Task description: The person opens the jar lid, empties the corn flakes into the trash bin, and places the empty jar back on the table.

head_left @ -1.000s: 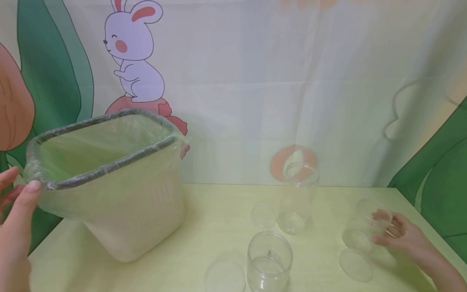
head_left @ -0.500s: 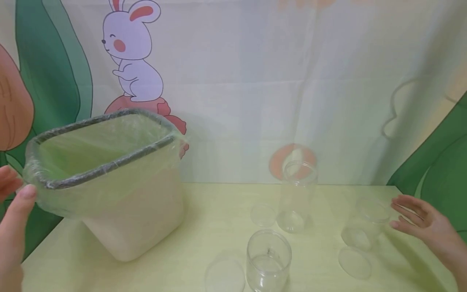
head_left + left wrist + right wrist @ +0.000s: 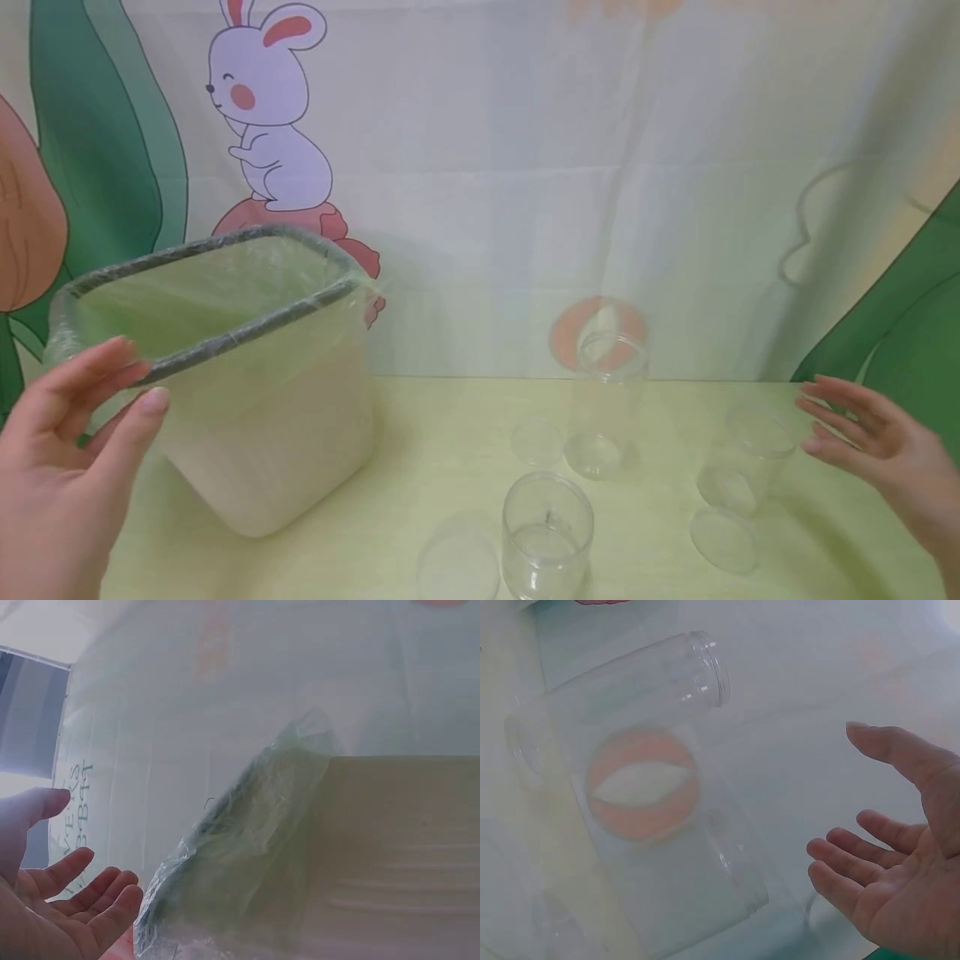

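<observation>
My left hand [image 3: 82,467] is held up in front of the pale waste bin [image 3: 292,442], holding nothing; in the left wrist view its fingers are spread apart from the bin. A translucent green liner bag [image 3: 270,367] is folded over the bin's dark rim. At the right, my right hand [image 3: 881,450] hovers beside a clear medium-height jar [image 3: 742,467], thumb and fingers apart, with nothing in its grasp. A round clear lid [image 3: 723,540] lies in front of that jar. The right wrist view shows the same hand [image 3: 900,870] away from the transparent jars.
A tall clear jar [image 3: 603,417] stands toward the back with a lid [image 3: 536,442] to its left. Nearer is a short wide jar [image 3: 547,533], a larger lid [image 3: 459,571] beside it. Behind the light green table [image 3: 427,450] hangs a printed curtain [image 3: 465,183].
My right hand has let go of the medium jar and drawn back to the right. My left hand has left the bin's left side and moved rightward, in front of it.
</observation>
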Demonstrator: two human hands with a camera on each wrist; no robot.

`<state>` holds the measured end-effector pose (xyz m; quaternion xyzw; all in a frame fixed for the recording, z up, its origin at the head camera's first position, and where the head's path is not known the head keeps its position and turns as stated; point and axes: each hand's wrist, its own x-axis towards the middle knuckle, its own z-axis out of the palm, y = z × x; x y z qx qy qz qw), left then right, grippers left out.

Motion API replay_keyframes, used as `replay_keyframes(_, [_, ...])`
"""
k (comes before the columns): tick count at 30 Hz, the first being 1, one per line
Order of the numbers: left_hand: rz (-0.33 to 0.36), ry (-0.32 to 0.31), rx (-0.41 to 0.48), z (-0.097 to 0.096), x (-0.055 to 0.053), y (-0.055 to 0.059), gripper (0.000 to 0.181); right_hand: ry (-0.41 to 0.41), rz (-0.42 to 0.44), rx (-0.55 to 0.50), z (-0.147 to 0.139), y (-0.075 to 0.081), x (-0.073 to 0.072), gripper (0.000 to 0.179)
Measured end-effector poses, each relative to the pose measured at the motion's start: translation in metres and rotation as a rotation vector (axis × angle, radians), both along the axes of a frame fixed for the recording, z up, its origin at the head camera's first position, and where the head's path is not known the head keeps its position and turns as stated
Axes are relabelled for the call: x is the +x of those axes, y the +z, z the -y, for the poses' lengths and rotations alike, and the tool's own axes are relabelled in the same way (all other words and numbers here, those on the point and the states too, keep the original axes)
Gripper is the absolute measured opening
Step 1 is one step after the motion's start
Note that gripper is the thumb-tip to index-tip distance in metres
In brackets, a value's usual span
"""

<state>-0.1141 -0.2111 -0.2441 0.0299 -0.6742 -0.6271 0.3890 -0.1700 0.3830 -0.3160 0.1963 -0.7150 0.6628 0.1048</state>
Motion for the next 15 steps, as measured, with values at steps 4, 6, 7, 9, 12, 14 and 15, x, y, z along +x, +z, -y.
replay_keyframes(4, [0.077, 0.000, -0.104, -0.014, 0.001, 0.004, 0.049, 0.063, 0.000, 0.033, 0.014, 0.008, 0.001, 0.063])
replay_keyframes(6, [0.120, 0.003, -0.177, -0.019, 0.001, 0.004, 0.049, 0.078, -0.009, 0.054, 0.022, 0.012, 0.001, 0.063])
replay_keyframes(7, [0.141, -0.003, -0.202, -0.020, 0.000, 0.004, 0.050, 0.083, -0.012, 0.064, 0.026, 0.014, 0.001, 0.063])
replay_keyframes(9, [0.171, -0.016, -0.258, -0.023, -0.001, 0.002, 0.051, 0.094, -0.017, 0.081, 0.033, 0.017, 0.001, 0.064])
replay_keyframes(12, [0.184, -0.051, -0.336, -0.028, -0.004, -0.001, 0.051, 0.108, -0.021, 0.098, 0.043, 0.019, 0.000, 0.064])
replay_keyframes(14, [0.165, -0.068, -0.389, -0.032, -0.005, -0.002, 0.051, 0.123, -0.026, 0.112, 0.048, 0.019, -0.001, 0.064])
replay_keyframes(15, [0.154, -0.084, -0.406, -0.034, -0.006, -0.002, 0.052, 0.128, -0.030, 0.124, 0.051, 0.019, -0.001, 0.065])
